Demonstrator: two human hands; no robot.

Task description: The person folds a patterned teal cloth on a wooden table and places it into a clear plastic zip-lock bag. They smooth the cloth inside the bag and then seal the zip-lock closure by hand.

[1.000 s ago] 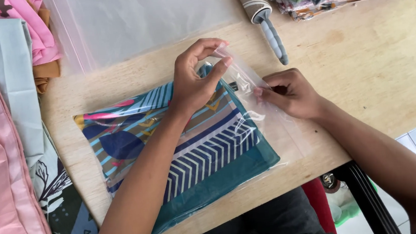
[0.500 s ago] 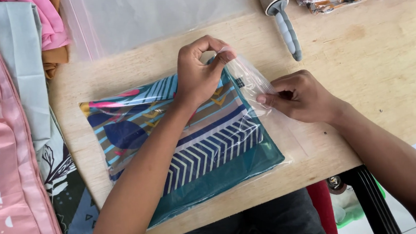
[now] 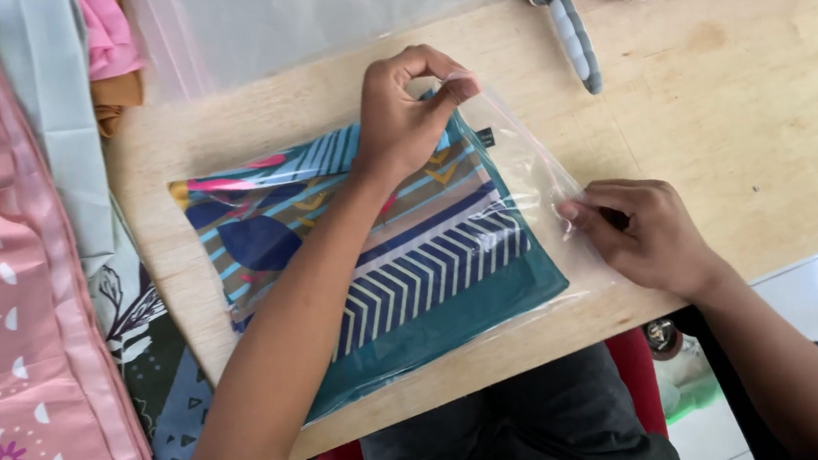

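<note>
Since half a second back, both hands slid a touch further apart along the bag's open edge. Head view: left hand pinches the corner of the clear plastic bag at about 12 o'clock, fingers closed tight on the film. Right hand at 3 o'clock pinches the same edge lower down. Folded patterned fabric sits inside the bag, flat in the middle of the wooden surface. Grey-handled tool lies at 1 o'clock, pink dotted cloth at 9.
</note>
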